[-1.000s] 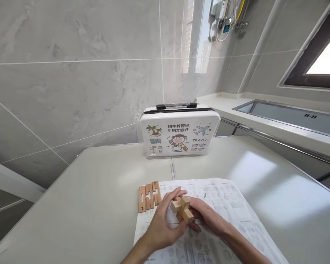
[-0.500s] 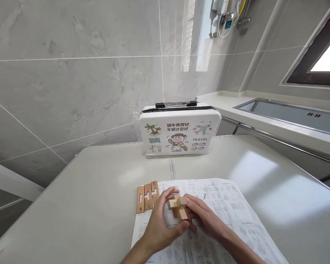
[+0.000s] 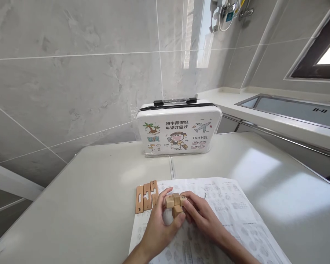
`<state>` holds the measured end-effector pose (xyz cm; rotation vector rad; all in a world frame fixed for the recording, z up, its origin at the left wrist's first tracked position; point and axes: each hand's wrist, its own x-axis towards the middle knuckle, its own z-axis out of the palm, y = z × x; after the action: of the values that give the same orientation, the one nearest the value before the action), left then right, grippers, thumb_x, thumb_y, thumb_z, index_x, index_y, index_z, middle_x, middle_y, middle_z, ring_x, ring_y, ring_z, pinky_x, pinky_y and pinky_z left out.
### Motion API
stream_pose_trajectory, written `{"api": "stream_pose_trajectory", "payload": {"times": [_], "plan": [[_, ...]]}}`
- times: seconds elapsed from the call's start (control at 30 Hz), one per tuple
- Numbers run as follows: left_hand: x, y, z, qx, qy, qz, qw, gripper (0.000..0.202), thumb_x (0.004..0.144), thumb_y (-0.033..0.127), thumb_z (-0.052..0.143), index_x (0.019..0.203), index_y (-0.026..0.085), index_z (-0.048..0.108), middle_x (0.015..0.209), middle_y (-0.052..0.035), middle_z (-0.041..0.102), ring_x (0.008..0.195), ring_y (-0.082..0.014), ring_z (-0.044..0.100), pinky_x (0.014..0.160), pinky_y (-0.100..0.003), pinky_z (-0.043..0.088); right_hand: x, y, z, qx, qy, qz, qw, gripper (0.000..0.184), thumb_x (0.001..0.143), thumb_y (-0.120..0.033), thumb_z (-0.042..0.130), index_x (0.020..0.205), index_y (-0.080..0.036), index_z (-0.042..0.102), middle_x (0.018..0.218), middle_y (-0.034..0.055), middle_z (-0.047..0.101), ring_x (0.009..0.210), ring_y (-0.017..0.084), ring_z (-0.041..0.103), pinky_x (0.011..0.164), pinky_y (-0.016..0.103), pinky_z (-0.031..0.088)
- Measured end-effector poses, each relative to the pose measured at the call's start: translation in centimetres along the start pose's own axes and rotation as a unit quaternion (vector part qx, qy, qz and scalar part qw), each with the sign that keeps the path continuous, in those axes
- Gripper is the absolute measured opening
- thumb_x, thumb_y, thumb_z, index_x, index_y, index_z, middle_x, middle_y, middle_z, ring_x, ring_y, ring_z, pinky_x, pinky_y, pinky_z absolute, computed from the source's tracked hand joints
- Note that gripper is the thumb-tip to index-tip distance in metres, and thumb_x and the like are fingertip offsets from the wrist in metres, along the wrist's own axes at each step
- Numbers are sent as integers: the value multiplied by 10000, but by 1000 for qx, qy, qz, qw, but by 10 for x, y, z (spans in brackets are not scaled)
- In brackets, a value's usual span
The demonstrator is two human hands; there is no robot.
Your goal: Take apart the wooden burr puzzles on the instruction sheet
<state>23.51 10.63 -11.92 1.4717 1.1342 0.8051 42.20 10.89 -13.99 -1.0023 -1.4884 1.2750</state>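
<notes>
Between my hands is a small wooden burr puzzle (image 3: pixel 176 199) made of pale interlocking blocks, held above a printed sheet. My left hand (image 3: pixel 162 223) grips it from the left, with the thumb at its near block and the fingers along its far left side. My right hand (image 3: pixel 200 209) pinches the block on its right side with thumb and fingers. Left of the hands, three flat wooden pieces (image 3: pixel 146 197) with cut-out slots and handwritten marks lie side by side at the sheet's upper left corner. The underside of the puzzle is hidden by my fingers.
The large printed paper sheet (image 3: pixel 231 212) lies on the white table (image 3: pixel 79 205). A white cartoon-printed case (image 3: pixel 178 132) in clear plastic stands at the back against grey tiled wall. A counter with a sink (image 3: pixel 288 108) runs along the right.
The wooden puzzle has been turned in my hands, so its blocks face differently. My right thumb has come up onto its right block. The view has shifted slightly.
</notes>
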Motion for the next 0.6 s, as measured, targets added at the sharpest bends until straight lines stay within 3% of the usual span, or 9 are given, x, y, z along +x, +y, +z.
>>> {"api": "stream_pose_trajectory", "payload": {"times": [0.2, 0.33, 0.47, 0.6], "plan": [[11, -7, -19, 31, 32, 46, 998, 681, 912, 477, 717, 1484, 284, 401, 1358, -122, 682, 1316, -311, 617, 1150, -502, 458, 4, -1, -11, 93, 53, 34, 994, 424, 1062, -597, 468, 933, -207, 576, 624, -50, 499, 535, 135, 457, 573, 288, 383], [17, -8, -33, 166, 65, 85, 980, 550, 866, 374, 775, 1359, 303, 542, 1352, -96, 682, 1278, -323, 629, 1070, -507, 528, 8, 1, -18, 130, 102, 43, 985, 462, 1049, -609, 491, 801, -220, 518, 646, -44, 477, 541, 124, 427, 569, 287, 377], [19, -8, -35, 272, 65, 141, 950, 268, 930, 363, 714, 1187, 305, 664, 1301, -66, 689, 1267, -304, 622, 1044, -480, 552, 9, 1, -20, 137, 105, 50, 984, 457, 1047, -609, 500, 813, -218, 529, 653, -43, 479, 535, 120, 420, 565, 286, 368], [20, -10, -34, 295, 85, 156, 939, 271, 993, 354, 637, 1261, 316, 628, 1274, -56, 693, 1191, -268, 659, 988, -443, 587, 6, -1, -17, 128, 90, 57, 986, 452, 1040, -622, 507, 861, -211, 566, 658, -40, 492, 541, 124, 438, 576, 291, 381]]}}
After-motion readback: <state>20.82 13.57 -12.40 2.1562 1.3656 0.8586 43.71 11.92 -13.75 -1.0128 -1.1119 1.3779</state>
